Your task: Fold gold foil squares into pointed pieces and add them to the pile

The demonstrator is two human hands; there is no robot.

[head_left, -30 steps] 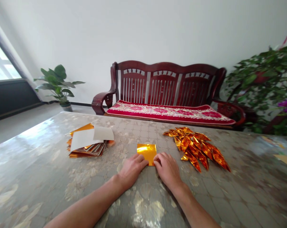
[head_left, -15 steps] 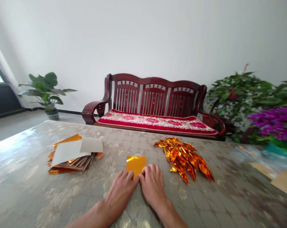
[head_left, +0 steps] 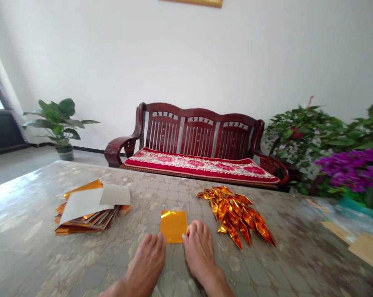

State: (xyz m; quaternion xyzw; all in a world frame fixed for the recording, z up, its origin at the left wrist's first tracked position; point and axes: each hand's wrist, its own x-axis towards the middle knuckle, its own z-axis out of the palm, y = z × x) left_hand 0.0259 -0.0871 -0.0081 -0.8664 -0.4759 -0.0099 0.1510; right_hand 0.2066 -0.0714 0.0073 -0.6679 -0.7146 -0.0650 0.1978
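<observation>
Because the gilt-edged wall frame [head_left: 191, 2] is cut off by the top edge of the head view, whatever it bears cannot be read. Compared with the view taken half a second earlier, the camera is tilted further upward, so that this frame has been brought into sight, and the hands have been drawn apart.

The gold foil square [head_left: 174, 227] is laid flat on the marble-patterned table top [head_left: 34, 194], between both hands, and is now almost wholly uncovered. The left hand [head_left: 146, 258] is held open and flat, fingers together, at the square's lower left corner; contact cannot be confirmed. The right hand [head_left: 200, 253] is likewise open and flat, with its fingertips [head_left: 184, 236] resting at the lower right corner. Nothing is grasped by either hand.

To the left, a stack of foil sheets [head_left: 87, 220] is topped by loose white paper sheets [head_left: 90, 202]. To the right, a heap of folded, pointed foil pieces [head_left: 235, 216] lies near the right hand. Beyond the table, a dark red wooden bench [head_left: 198, 132] fitted with a red floral cushion [head_left: 198, 165] is seen.
</observation>
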